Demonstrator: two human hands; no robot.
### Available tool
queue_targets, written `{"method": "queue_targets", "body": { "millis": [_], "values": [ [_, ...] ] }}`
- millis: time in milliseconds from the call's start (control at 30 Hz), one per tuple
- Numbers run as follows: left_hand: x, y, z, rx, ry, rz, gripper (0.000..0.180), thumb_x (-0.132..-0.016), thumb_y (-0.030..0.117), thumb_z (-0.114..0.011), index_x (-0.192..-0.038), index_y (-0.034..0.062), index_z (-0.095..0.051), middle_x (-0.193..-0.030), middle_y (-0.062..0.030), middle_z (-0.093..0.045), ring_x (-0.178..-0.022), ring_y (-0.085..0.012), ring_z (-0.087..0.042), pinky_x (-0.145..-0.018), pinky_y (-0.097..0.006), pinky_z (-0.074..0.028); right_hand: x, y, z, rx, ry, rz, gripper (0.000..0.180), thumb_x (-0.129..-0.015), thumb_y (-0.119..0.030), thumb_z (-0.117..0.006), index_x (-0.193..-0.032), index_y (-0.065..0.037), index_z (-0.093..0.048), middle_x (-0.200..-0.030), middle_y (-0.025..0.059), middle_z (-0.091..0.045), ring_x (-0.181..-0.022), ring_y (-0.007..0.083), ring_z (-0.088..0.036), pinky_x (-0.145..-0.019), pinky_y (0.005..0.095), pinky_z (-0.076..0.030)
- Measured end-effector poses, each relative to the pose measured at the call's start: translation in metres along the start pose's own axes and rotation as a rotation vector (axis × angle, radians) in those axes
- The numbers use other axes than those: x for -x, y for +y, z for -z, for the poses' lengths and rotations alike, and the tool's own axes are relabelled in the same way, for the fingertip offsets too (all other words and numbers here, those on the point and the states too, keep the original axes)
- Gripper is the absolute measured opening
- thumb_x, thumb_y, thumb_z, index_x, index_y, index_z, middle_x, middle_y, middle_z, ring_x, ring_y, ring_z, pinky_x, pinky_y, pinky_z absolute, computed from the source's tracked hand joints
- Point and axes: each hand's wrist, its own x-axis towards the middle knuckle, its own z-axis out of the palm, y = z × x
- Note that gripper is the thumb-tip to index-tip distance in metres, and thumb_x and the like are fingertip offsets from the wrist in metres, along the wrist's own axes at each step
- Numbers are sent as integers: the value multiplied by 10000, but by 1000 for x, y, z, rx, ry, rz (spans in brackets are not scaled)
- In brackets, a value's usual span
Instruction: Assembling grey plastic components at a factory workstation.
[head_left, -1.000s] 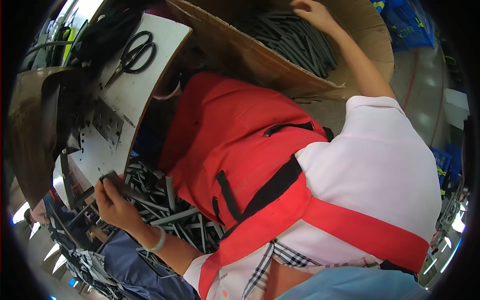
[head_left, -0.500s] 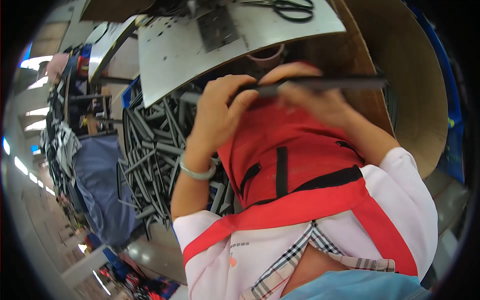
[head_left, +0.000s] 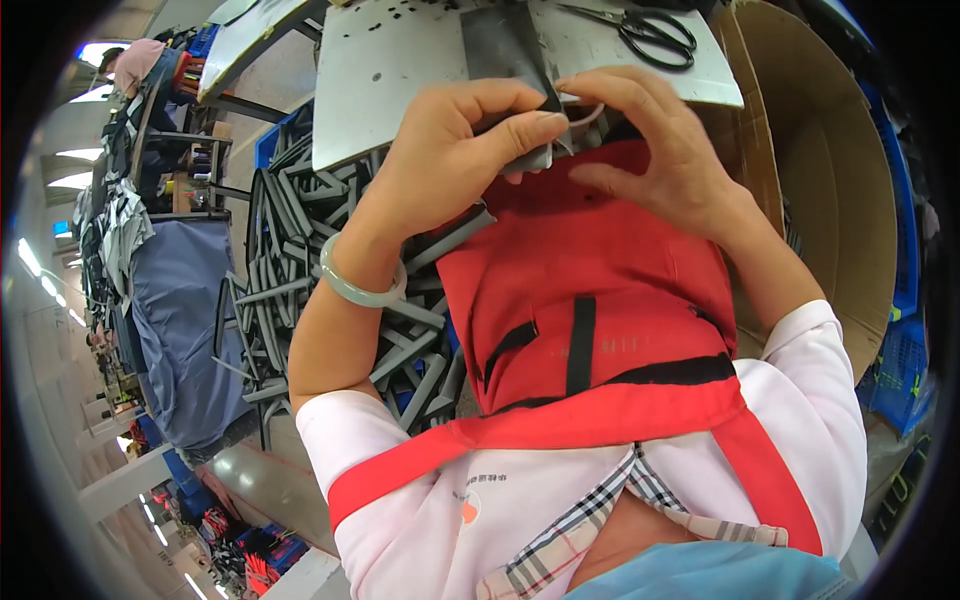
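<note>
My left hand [head_left: 455, 145] is closed around a dark grey strip [head_left: 535, 160], its thumb and index finger pressed near one end. Much of the strip is hidden behind the fingers, so I cannot tell its full length. My right hand [head_left: 665, 145] is just right of that end, fingers curved and apart, the index fingertip close to the strip. A red apron [head_left: 620, 250] covers my lap beneath both hands. To the left is a heap of grey tube-like strips [head_left: 295, 285]. One grey piece [head_left: 455, 238] lies just below my left wrist.
Ahead stands a white worktable [head_left: 390, 80] with a dark plate [head_left: 495, 45], black-handled scissors [head_left: 655, 38] and dark scraps. A large cardboard box [head_left: 830, 170] is at the right, beside blue crates [head_left: 900, 370]. Blue-grey cloth [head_left: 190, 320] hangs at the left. Another person [head_left: 140, 68] is far left.
The long dark strip stretched between both hands no longer extends to the right. My right hand has opened away from it, while my left hand keeps hold of a strip. The view has shifted slightly.
</note>
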Motion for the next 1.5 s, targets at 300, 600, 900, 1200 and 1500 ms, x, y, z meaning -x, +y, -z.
{"method": "queue_targets", "body": {
  "millis": [300,600,900,1200,1500],
  "values": [
    [7,15,11,79,-176,108,199,-919,180,-693,-954,-16,-688,-739,17,-621,-630,-36,-560,-559,-170,-457,-36,-2,20,365,-88,321,364,-659,-100,-756,-973,-93,-573,-965,35,-613,-957,247,-587,-889,365,-453],
    [-15,-24,48,-230,76,69,238,-898,191,-694,-992,-27,-714,-749,-8,-649,-645,-62,-558,-575,-212,-447,-63,35,10,478,-251,153,352,-699,-131,-736,-995,-91,-550,-775,110,-610,-777,337,-623,-663,445,-475],
    [-68,-51,63,-306,309,-82,284,-876,233,-719,-1012,-16,-722,-726,-22,-647,-582,-65,-507,-544,-211,-411,-99,90,2,485,-163,35,431,-717,-144,-750,-1112,-60,-601,-946,165,-666,-883,375,-631,-750,422,-510],
    [-91,-64,72,-243,331,9,332,-849,269,-737,-1046,2,-726,-763,-43,-682,-577,-95,-549,-559,-229,-471,-106,103,1,500,-178,-65,476,-718,-143,-753,-1162,-55,-607,-972,174,-676,-889,372,-643,-774,420,-519],
    [-102,-71,80,-192,318,-54,257,-892,166,-696,-1046,-40,-707,-760,-79,-670,-570,-78,-497,-543,-216,-389,-122,99,8,517,-242,-65,429,-733,-240,-742,-1101,-35,-660,-946,193,-692,-873,374,-664,-743,438,-525]
  ]
}}
